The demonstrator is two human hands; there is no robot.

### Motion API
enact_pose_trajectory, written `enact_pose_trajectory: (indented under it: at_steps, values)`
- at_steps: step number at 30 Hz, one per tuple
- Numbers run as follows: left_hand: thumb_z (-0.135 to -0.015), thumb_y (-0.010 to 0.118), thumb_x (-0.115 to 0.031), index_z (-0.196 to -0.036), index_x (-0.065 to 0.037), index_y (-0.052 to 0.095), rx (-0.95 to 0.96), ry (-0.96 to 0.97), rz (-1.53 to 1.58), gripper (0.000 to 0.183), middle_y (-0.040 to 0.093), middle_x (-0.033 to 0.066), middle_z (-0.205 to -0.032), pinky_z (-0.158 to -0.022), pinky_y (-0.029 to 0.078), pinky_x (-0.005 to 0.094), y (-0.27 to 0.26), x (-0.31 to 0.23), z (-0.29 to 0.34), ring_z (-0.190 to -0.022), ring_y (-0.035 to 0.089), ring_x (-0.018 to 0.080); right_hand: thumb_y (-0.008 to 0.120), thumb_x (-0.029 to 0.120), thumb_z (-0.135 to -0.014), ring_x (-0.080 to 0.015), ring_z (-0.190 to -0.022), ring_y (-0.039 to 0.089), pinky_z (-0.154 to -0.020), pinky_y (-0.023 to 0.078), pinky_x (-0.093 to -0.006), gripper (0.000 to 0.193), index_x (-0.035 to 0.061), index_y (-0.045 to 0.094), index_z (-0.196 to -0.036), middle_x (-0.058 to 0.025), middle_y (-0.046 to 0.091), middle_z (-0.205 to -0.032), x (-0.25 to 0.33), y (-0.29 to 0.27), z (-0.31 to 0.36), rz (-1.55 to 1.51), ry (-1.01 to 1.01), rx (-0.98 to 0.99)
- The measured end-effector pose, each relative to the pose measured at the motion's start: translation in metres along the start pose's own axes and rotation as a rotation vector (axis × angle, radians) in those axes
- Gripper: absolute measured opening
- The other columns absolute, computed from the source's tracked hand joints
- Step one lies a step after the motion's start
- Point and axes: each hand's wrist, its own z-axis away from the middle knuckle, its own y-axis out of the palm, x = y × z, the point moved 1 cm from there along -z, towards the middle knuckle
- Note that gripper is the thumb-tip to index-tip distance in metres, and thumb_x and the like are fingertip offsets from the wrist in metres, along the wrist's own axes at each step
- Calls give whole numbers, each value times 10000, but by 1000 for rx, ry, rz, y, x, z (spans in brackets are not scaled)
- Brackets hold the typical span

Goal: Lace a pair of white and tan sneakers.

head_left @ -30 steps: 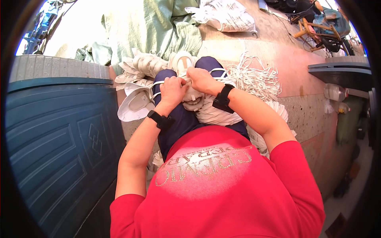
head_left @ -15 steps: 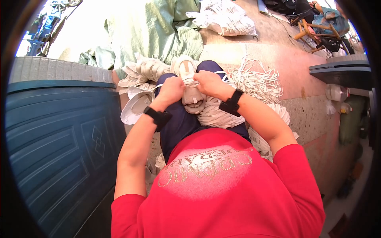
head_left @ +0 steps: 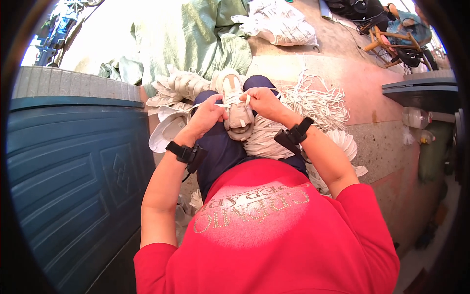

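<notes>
Pinching the white lace (head_left: 226, 106) between thumb and fingers, the left hand (head_left: 208, 115) sits just beside one side of a pale shoe (head_left: 239, 118), while the right hand (head_left: 264, 103) nips a loop of lace close to the other side. The shoe rests between the person's knees, in dark blue trousers (head_left: 213, 147), its toe pointing away and its opening turned toward the body. Its upper is off-white to beige, with a tan patch near the toe, lace crossing the middle and a small white tab by the opening. More pale shoes (head_left: 182, 85) crowd together beyond the left knee. To the right, a loose tangle of white laces (head_left: 317, 102) lies on the floor (head_left: 364, 73), which runs in pinkish and speckled grey sections. A crumpled green sheet (head_left: 191, 46) spreads ahead in bright light, with a white sack (head_left: 281, 24) near it. A blue panelled door (head_left: 73, 171) fills the left side; at the far right are clear plastic bottles (head_left: 415, 117) and, further up, a wooden frame (head_left: 391, 41).
</notes>
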Motion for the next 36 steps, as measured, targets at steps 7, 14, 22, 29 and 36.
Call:
enact_pose_trajectory:
  at_steps: [7, 14, 22, 29, 36]
  values:
    - [-839, 483, -106, -1050, -13, 500, 80, -111, 62, 231, 593, 36, -796, -567, 408, 197, 10, 1, -7, -649, 522, 72, 540, 208, -822, -72, -540, 477, -518, 391, -237, 241, -16, 629, -808, -20, 537, -577, 9, -18, 4, -101, 174, -57]
    - [-845, 533, -176, -918, -21, 567, 31, 20, 30, 175, 570, 0, -729, -574, 373, 180, 11, 8, -17, -637, 481, 43, 534, 199, -813, -66, -538, 472, -512, 379, -224, 232, -8, 637, -811, -7, 542, -587, 10, -19, 9, -142, 239, -80]
    - [-832, 514, -224, -869, 13, 572, -197, 96, -293, 247, 593, 148, -747, -670, 430, 332, 9, 33, -26, -706, 567, 237, 544, 224, -829, -37, -532, 448, -475, 359, -189, 233, 23, 629, -908, 19, 526, -604, 8, -19, 8, -165, 290, 10]
    - [-810, 536, -165, -809, 36, 577, -200, 124, -444, 205, 574, 99, -683, -623, 424, 283, 17, 27, -28, -652, 524, 141, 552, 210, -834, -37, -519, 444, -471, 358, -187, 223, 20, 623, -924, 18, 535, -606, 10, -15, 6, -195, 278, -4]
    - [-742, 546, -138, -762, 40, 598, -110, 38, -560, 187, 594, 117, -657, -581, 428, 304, 14, 23, -44, -615, 540, 149, 557, 177, -824, -60, -552, 490, -516, 381, -207, 209, -16, 631, -854, -25, 573, -613, 15, -7, 6, -262, 174, -90]
